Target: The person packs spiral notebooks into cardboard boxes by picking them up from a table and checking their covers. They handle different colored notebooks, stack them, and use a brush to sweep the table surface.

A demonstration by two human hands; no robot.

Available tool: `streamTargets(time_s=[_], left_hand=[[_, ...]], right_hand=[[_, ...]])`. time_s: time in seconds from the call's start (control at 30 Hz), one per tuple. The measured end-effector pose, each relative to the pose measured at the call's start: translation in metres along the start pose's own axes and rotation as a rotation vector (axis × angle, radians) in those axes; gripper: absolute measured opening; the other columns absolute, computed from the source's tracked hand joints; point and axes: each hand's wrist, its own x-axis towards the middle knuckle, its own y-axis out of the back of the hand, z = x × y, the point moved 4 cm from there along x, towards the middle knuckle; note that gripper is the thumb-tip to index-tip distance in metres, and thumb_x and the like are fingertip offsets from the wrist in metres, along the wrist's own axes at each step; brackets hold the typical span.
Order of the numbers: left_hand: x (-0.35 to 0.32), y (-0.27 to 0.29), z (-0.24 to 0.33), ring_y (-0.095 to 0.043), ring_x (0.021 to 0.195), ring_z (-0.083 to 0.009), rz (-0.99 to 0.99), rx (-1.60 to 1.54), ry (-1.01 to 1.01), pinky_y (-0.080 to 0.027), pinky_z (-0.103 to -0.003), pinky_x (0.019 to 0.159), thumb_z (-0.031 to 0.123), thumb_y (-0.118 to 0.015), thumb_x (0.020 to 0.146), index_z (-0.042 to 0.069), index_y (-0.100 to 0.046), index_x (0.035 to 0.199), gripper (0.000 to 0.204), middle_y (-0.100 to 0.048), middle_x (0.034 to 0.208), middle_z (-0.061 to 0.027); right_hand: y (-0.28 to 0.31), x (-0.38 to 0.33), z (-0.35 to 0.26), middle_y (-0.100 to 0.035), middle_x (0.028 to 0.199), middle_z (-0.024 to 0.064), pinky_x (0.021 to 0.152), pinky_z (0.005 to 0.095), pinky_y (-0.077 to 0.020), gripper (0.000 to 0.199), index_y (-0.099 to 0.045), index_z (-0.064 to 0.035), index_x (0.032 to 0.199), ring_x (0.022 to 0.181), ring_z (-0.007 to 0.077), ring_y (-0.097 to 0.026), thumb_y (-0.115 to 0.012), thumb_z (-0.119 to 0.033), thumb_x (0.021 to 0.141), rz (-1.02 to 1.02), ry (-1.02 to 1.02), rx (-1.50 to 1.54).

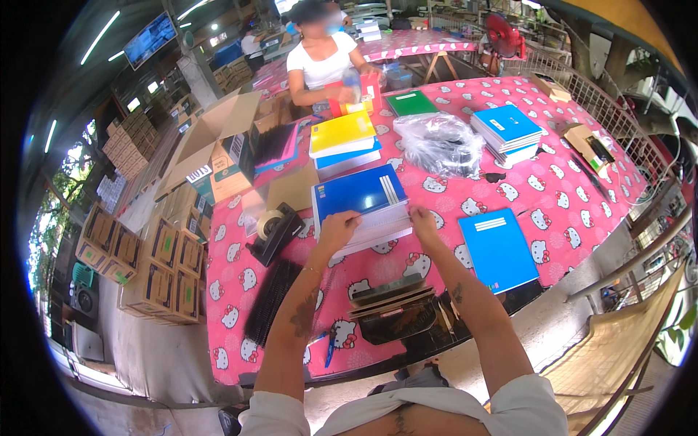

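A thick stack of blue-covered notebooks (361,190) lies in front of me, its white page edges facing me. My left hand (339,228) pinches the near left edge of the top blue notebook. At the stack's near right corner, my right hand (424,224) has its fingers closed on the edge. Left of the stack sits a black tape dispenser (275,234). A single blue notebook (499,249) lies flat to the right of my right forearm. Between my forearms stands a black device with upright plates (392,309).
Black binding coils (272,302) and a blue pen (331,348) lie near left. Beyond are yellow and blue notebooks (342,135), a plastic bag (440,144), another blue stack (507,129) and a green notebook (411,103). A co-worker (320,62) stands across the table; an open carton (225,149) is left.
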Motion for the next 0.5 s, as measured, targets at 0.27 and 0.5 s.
streamTargets(time_s=[0.27,0.5], left_hand=[[-0.005,0.002,-0.01,-0.067,0.073,-0.041,0.318,0.068,-0.11,-0.05,-0.049,0.063,0.022,-0.062,0.095,0.008,-0.067,0.099,0.015,-0.068,0.079,-0.0199],[0.009,-0.015,0.002,-0.066,0.072,-0.0412,0.29,0.125,-0.046,-0.05,-0.05,0.064,0.022,-0.061,0.096,0.008,-0.066,0.099,0.015,-0.068,0.078,-0.0195]], right_hand=[[-0.014,0.001,-0.03,-0.072,0.084,0.0135,0.072,0.0339,-0.0532,0.036,-0.071,0.0047,0.102,0.079,0.0191,-0.069,-0.08,-0.023,0.081,-0.037,0.101,-0.234],[0.002,0.018,-0.052,-0.074,0.085,0.0144,0.073,0.0406,-0.0563,0.032,-0.075,-0.0036,0.097,0.081,0.0295,-0.073,-0.079,-0.029,0.077,-0.01,0.152,-0.606]])
